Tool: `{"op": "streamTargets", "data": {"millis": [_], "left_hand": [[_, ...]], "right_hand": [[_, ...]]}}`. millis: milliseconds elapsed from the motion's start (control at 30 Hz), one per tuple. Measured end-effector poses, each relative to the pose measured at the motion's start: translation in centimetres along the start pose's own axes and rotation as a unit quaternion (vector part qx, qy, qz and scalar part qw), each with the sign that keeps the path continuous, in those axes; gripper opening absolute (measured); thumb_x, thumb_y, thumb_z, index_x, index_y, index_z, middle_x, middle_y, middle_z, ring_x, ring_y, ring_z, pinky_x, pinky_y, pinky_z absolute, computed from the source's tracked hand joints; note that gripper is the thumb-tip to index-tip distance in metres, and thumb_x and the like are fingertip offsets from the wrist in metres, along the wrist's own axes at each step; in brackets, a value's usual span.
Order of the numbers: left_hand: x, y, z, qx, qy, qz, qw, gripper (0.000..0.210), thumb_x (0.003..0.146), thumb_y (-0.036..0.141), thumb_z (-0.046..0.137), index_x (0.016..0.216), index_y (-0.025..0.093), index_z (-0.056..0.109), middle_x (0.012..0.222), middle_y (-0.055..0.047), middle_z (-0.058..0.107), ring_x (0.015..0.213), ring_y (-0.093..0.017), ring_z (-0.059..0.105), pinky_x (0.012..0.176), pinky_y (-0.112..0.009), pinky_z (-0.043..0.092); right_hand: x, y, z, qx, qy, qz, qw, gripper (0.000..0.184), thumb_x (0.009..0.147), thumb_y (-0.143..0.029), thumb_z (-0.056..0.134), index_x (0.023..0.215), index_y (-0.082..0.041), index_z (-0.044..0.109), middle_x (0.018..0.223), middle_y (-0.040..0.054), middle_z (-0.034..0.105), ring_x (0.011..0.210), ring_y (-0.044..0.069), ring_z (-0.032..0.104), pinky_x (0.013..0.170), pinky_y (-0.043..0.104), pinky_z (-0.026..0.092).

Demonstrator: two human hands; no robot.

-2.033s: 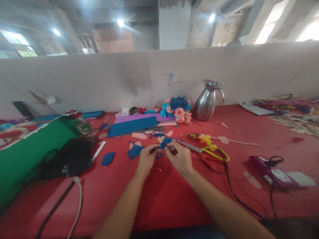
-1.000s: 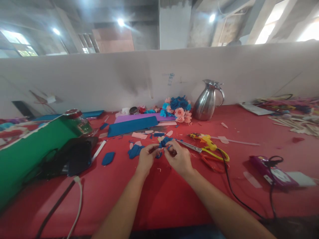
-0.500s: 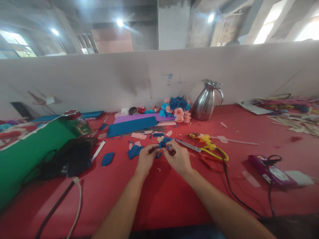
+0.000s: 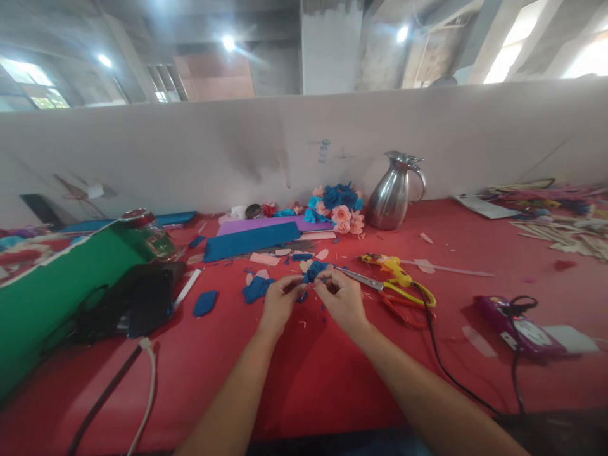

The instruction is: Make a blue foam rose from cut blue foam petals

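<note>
head | left hand [image 4: 277, 306]: fingertips pinching blue ruffled piece [image 4: 315, 270] | right hand [image 4: 346, 305]: same piece, thumb-and-finger grip | piece: between hands, over red table [image 4: 294, 392] | scissors [image 4: 369, 280], yellow glue gun [image 4: 401, 275]: right of right hand | blue scrap [image 4: 256, 290]: beside left hand

Your left hand [image 4: 278, 305] and right hand [image 4: 345, 303] pinch a ruffled blue piece [image 4: 315, 271] over the middle of the worktop [image 4: 308, 386]. Scissors [image 4: 373, 282] lie beside your right hand, next to a yellow glue gun [image 4: 399, 272] whose black cord [image 4: 437, 353] runs toward the front edge. Along the back edge, a steel jug [image 4: 388, 197] stands beside blue and pink flowers [image 4: 341, 214].
</note>
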State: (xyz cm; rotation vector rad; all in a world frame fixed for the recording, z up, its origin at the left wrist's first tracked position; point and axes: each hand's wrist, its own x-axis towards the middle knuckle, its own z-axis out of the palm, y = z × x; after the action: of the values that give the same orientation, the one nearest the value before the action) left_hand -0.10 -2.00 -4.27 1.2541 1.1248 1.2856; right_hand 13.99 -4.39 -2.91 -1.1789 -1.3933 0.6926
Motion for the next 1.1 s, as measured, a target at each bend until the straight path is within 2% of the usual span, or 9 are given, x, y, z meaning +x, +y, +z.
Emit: {"op": "streamTargets", "data": {"millis": [133, 367, 667, 900, 1100], "left_hand": [[-0.03, 0.23, 0.08, -0.007, 0.002, 0.005, 1.0, 0.02, 0.062, 0.027, 0.073, 0.079, 0.016, 0.074, 0.069, -0.002, 0.069, 0.061, -0.013, 0.055, 0.06, -0.024, 0.043], [-0.04, 0.31, 0.01, -0.01, 0.008, -0.003, 1.0, 0.022, 0.06, 0.026, 0.073, 0.08, 0.015, 0.074, 0.07, -0.003, 0.069, 0.062, -0.014, 0.056, 0.06, -0.024, 0.044], [0.02, 0.27, 0.03, -0.001, 0.008, -0.002, 1.0, 0.02, 0.061, 0.026, 0.072, 0.078, 0.015, 0.074, 0.067, -0.002, 0.067, 0.06, -0.013, 0.055, 0.059, -0.024, 0.043], [0.0, 0.42, 0.04, 0.003, 0.024, 0.0, 1.0, 0.02, 0.06, 0.03, 0.073, 0.075, 0.016, 0.073, 0.066, -0.001, 0.067, 0.058, -0.013, 0.054, 0.059, -0.025, 0.043], [-0.02, 0.59, 0.0, 0.004, 0.021, -0.006, 1.0, 0.021, 0.057, 0.027, 0.074, 0.075, 0.016, 0.073, 0.069, -0.002, 0.068, 0.062, -0.014, 0.056, 0.061, -0.025, 0.044]], "right_hand": [[0.06, -0.19, -0.16, 0.0, -0.001, -0.005, 1.0, 0.015, 0.08, -0.032, 0.05, 0.077, -0.019, 0.058, 0.051, -0.0053, 0.049, 0.044, 0.01, 0.042, 0.046, 0.022, 0.031], [-0.01, 0.12, -0.16, -0.146, -0.018, -0.02, 0.989, 0.014, 0.078, -0.031, 0.054, 0.084, -0.021, 0.061, 0.053, -0.0058, 0.054, 0.045, 0.01, 0.045, 0.048, 0.022, 0.031], [-0.03, -0.05, -0.08, -0.101, -0.024, -0.007, 0.995, 0.008, 0.075, -0.029, 0.055, 0.072, -0.021, 0.055, 0.053, -0.0053, 0.054, 0.045, 0.01, 0.045, 0.048, 0.021, 0.031], [-0.06, -0.28, 0.07, 0.006, -0.025, -0.013, 1.0, 0.015, 0.078, -0.034, 0.054, 0.071, -0.021, 0.051, 0.05, -0.0062, 0.047, 0.043, 0.009, 0.042, 0.044, 0.021, 0.03], [0.01, 0.26, -0.09, -0.102, -0.037, -0.013, 0.994, 0.012, 0.079, -0.031, 0.055, 0.085, -0.022, 0.059, 0.054, -0.0062, 0.053, 0.046, 0.01, 0.046, 0.047, 0.021, 0.03]]}}
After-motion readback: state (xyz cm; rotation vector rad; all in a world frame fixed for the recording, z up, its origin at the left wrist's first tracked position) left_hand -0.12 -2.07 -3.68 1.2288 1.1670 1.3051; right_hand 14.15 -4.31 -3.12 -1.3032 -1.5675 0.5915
